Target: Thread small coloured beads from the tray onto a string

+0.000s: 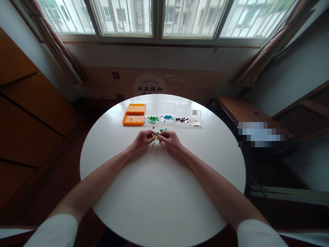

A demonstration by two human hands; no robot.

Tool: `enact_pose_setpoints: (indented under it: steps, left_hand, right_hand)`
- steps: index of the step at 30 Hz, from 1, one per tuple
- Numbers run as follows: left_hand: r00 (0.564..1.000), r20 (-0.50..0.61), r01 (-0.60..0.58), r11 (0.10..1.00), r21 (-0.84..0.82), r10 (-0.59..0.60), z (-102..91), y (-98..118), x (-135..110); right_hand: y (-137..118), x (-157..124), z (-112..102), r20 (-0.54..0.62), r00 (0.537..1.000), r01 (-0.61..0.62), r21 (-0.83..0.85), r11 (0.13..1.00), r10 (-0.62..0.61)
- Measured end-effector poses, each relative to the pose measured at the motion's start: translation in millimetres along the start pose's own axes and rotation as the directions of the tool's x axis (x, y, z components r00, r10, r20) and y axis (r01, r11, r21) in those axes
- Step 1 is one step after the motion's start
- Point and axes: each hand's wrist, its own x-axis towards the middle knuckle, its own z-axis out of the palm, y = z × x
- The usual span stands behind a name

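My left hand point(144, 138) and my right hand point(170, 139) meet fingertip to fingertip over a small pile of coloured beads point(158, 134) on the round white table point(159, 192). Both hands have their fingers curled in a pinch. A tiny yellowish piece shows between the fingertips; which hand holds it I cannot make out. Behind the pile stands a row of boxes: an orange tray point(134, 115), a clear box with green beads point(152, 118), one with blue beads point(167, 117), one with dark red beads point(182, 119) and a small clear box point(196, 118).
A wooden cabinet point(31, 113) stands at the left. Cardboard boxes point(154, 84) line the wall under the window. A wooden bench point(244, 109) with a blurred item is at the right.
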Motion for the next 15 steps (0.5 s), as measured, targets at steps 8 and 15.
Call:
enact_pose_setpoints:
  steps: [8, 15]
  left_hand:
    - [1.000, 0.002, 0.001, 1.000, 0.001, -0.001, -0.3, 1.4, -0.2]
    - [1.000, 0.006, -0.001, 1.000, -0.007, 0.001, 0.1, -1.5, -0.8]
  right_hand:
    - [-1.2, -0.4, -0.4, 0.006, 1.000, 0.000, -0.012, 1.000, 0.000]
    - [-1.1, -0.4, -0.1, 0.007, 1.000, -0.008, -0.016, 1.000, 0.008]
